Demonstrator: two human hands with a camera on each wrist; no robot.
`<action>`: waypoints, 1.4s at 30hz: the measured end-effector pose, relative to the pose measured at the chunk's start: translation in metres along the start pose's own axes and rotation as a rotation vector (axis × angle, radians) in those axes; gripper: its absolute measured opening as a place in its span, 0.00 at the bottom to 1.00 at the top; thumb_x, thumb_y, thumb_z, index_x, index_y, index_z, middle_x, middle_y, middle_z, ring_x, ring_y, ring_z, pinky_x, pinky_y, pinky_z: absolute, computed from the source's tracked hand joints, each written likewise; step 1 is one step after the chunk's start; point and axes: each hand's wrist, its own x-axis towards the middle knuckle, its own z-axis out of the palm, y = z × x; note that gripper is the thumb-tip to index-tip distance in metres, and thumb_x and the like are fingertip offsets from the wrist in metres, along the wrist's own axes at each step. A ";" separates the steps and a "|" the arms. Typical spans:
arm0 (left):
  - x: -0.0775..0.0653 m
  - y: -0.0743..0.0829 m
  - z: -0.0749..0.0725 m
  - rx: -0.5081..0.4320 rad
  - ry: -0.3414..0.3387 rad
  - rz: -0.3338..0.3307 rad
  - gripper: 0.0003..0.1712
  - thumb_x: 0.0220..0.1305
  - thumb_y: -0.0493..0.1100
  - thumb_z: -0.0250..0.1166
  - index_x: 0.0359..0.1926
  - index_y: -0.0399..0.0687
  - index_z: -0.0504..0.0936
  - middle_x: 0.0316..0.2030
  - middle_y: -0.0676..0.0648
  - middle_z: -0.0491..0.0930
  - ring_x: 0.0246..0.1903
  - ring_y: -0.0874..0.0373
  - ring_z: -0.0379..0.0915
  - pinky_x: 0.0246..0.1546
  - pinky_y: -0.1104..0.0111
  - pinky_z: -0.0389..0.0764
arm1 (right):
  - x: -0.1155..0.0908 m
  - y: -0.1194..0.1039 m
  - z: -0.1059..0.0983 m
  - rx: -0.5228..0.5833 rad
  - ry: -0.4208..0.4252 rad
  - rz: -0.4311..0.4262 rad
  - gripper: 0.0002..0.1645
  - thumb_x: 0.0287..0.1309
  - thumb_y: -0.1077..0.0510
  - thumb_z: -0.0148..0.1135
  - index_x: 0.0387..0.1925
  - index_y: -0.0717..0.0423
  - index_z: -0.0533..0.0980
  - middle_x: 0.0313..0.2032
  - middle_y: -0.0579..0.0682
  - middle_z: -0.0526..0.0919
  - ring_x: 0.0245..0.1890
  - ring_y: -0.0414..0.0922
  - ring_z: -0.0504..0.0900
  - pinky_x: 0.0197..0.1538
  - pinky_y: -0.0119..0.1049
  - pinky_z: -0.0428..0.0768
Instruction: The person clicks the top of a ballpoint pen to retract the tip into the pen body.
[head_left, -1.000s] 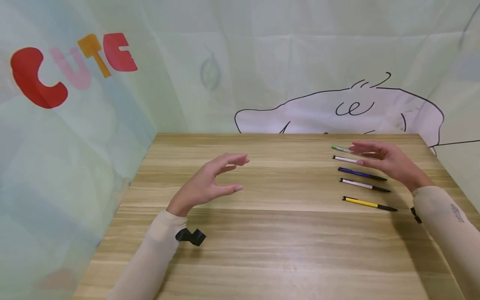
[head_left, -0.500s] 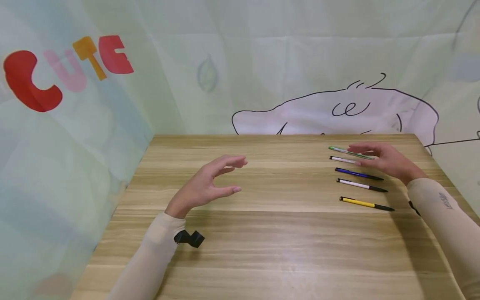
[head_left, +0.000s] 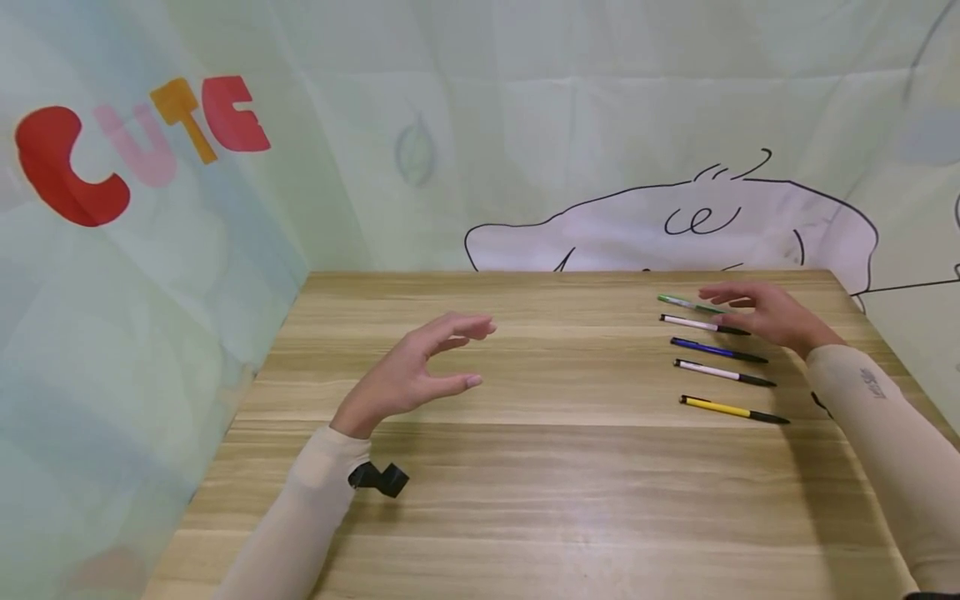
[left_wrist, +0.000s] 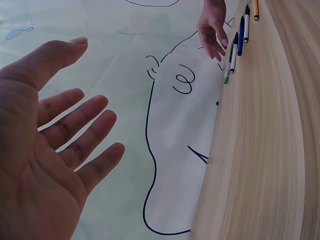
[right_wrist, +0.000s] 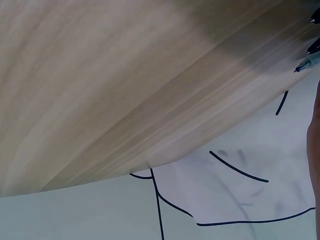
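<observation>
Five thin pens lie in a row on the right of the table. In the head view they are, from the back, a green pen [head_left: 678,302], a white pen [head_left: 686,322], a blue pen [head_left: 712,347], a second white pen [head_left: 708,368] and a yellow pen [head_left: 723,407]. My right hand [head_left: 772,315] hovers by the two rearmost pens, fingers loosely bent and holding nothing; it hides the green pen's tip. Off to the left, my left hand [head_left: 408,367] is held above the table, thumb apart from relaxed fingers. The left wrist view shows its palm [left_wrist: 45,175] with nothing in it.
The wooden table [head_left: 525,500] meets a printed cloth backdrop [head_left: 562,142] along its back and left edges. A black wrist mount [head_left: 382,478] sticks out from the left sleeve [head_left: 300,508].
My right hand has shifted slightly back, so the rear white pen's black tip now shows below the thumb. The pens lie as before. My left hand stays nearly still. The head view shifted slightly.
</observation>
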 end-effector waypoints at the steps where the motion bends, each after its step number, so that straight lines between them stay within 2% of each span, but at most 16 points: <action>1: 0.000 0.000 0.000 0.001 0.001 -0.001 0.38 0.63 0.38 0.73 0.72 0.54 0.70 0.66 0.51 0.75 0.65 0.57 0.70 0.71 0.60 0.71 | 0.001 0.001 0.000 -0.011 0.003 -0.006 0.28 0.69 0.54 0.65 0.68 0.52 0.73 0.66 0.55 0.76 0.63 0.56 0.75 0.66 0.58 0.74; 5: -0.001 0.000 0.000 0.003 0.000 0.000 0.37 0.63 0.38 0.73 0.71 0.50 0.70 0.65 0.52 0.75 0.64 0.56 0.71 0.70 0.58 0.71 | 0.004 0.002 0.000 -0.056 0.008 -0.017 0.27 0.68 0.55 0.66 0.67 0.51 0.74 0.65 0.52 0.77 0.60 0.53 0.77 0.61 0.31 0.76; 7: -0.001 0.000 0.000 0.003 -0.002 0.003 0.36 0.63 0.38 0.73 0.71 0.47 0.70 0.65 0.52 0.76 0.65 0.55 0.71 0.70 0.57 0.71 | 0.005 0.003 0.000 -0.071 0.003 -0.017 0.28 0.68 0.56 0.66 0.67 0.51 0.74 0.65 0.52 0.77 0.60 0.53 0.77 0.59 0.26 0.74; 9: -0.001 0.000 0.000 0.004 -0.005 0.003 0.36 0.63 0.38 0.73 0.70 0.45 0.71 0.65 0.50 0.76 0.65 0.55 0.71 0.70 0.57 0.71 | 0.006 0.004 0.000 -0.074 -0.005 -0.014 0.28 0.68 0.58 0.65 0.67 0.52 0.74 0.65 0.54 0.77 0.60 0.54 0.77 0.62 0.33 0.76; 13: -0.001 0.000 -0.001 0.007 -0.007 0.004 0.36 0.63 0.38 0.73 0.71 0.49 0.71 0.64 0.51 0.76 0.65 0.55 0.71 0.71 0.57 0.71 | 0.008 0.006 0.000 -0.059 -0.017 -0.002 0.28 0.68 0.60 0.64 0.68 0.55 0.73 0.65 0.57 0.76 0.60 0.56 0.76 0.66 0.58 0.74; 14: -0.002 0.000 -0.001 0.005 -0.007 0.004 0.36 0.63 0.38 0.73 0.71 0.51 0.71 0.64 0.51 0.77 0.65 0.55 0.71 0.71 0.57 0.71 | 0.008 0.007 0.000 -0.054 -0.017 0.001 0.27 0.68 0.60 0.64 0.67 0.55 0.73 0.65 0.58 0.76 0.60 0.57 0.76 0.65 0.59 0.74; 16: -0.002 0.001 -0.001 0.005 -0.008 0.000 0.36 0.63 0.39 0.73 0.71 0.53 0.71 0.64 0.52 0.77 0.65 0.56 0.71 0.71 0.57 0.71 | 0.010 0.008 0.000 -0.055 -0.015 0.003 0.27 0.68 0.59 0.65 0.67 0.56 0.73 0.63 0.58 0.77 0.60 0.57 0.77 0.64 0.52 0.77; 18: -0.003 0.001 -0.001 0.002 -0.010 -0.001 0.36 0.64 0.38 0.72 0.71 0.53 0.71 0.64 0.52 0.77 0.65 0.56 0.71 0.71 0.56 0.70 | 0.011 0.008 0.000 -0.063 -0.013 0.006 0.27 0.68 0.59 0.65 0.66 0.56 0.74 0.62 0.58 0.78 0.59 0.56 0.77 0.60 0.37 0.78; 20: -0.003 0.001 -0.001 0.004 -0.010 -0.006 0.36 0.64 0.38 0.72 0.71 0.53 0.71 0.64 0.52 0.76 0.65 0.57 0.71 0.71 0.56 0.70 | 0.013 0.009 0.000 -0.071 -0.015 0.004 0.26 0.68 0.58 0.65 0.66 0.56 0.75 0.60 0.57 0.79 0.58 0.55 0.78 0.55 0.24 0.74; 22: -0.004 0.001 -0.001 0.005 -0.009 -0.009 0.36 0.64 0.38 0.72 0.71 0.53 0.71 0.64 0.52 0.76 0.65 0.57 0.71 0.71 0.57 0.70 | 0.015 0.009 0.001 -0.078 -0.018 0.001 0.26 0.67 0.59 0.65 0.65 0.56 0.75 0.58 0.56 0.80 0.57 0.54 0.78 0.51 0.18 0.72; 24: -0.004 0.001 -0.002 0.005 -0.009 -0.009 0.36 0.64 0.38 0.72 0.71 0.53 0.71 0.64 0.52 0.76 0.65 0.57 0.71 0.71 0.57 0.70 | 0.018 0.009 0.002 -0.086 -0.019 -0.007 0.25 0.67 0.60 0.66 0.64 0.56 0.76 0.56 0.56 0.82 0.55 0.53 0.79 0.52 0.21 0.75; 29: -0.004 0.000 -0.002 0.000 -0.010 -0.005 0.36 0.64 0.38 0.72 0.71 0.53 0.71 0.64 0.48 0.77 0.65 0.55 0.71 0.71 0.57 0.70 | 0.023 0.009 0.003 -0.119 -0.020 -0.031 0.23 0.66 0.64 0.66 0.62 0.58 0.78 0.50 0.55 0.84 0.50 0.53 0.80 0.54 0.44 0.83; 35: -0.004 0.001 -0.002 0.002 -0.012 -0.004 0.35 0.64 0.37 0.72 0.70 0.52 0.71 0.64 0.48 0.77 0.65 0.54 0.71 0.71 0.59 0.70 | 0.026 0.010 0.004 -0.173 -0.023 -0.057 0.19 0.65 0.67 0.65 0.57 0.60 0.80 0.44 0.54 0.84 0.47 0.53 0.81 0.49 0.48 0.84; 42: -0.005 0.002 -0.001 0.011 -0.007 -0.004 0.35 0.64 0.38 0.72 0.71 0.52 0.71 0.63 0.47 0.77 0.65 0.54 0.71 0.71 0.59 0.70 | 0.030 0.010 0.005 -0.209 -0.035 -0.054 0.12 0.66 0.68 0.62 0.50 0.63 0.82 0.44 0.56 0.84 0.46 0.54 0.81 0.51 0.57 0.83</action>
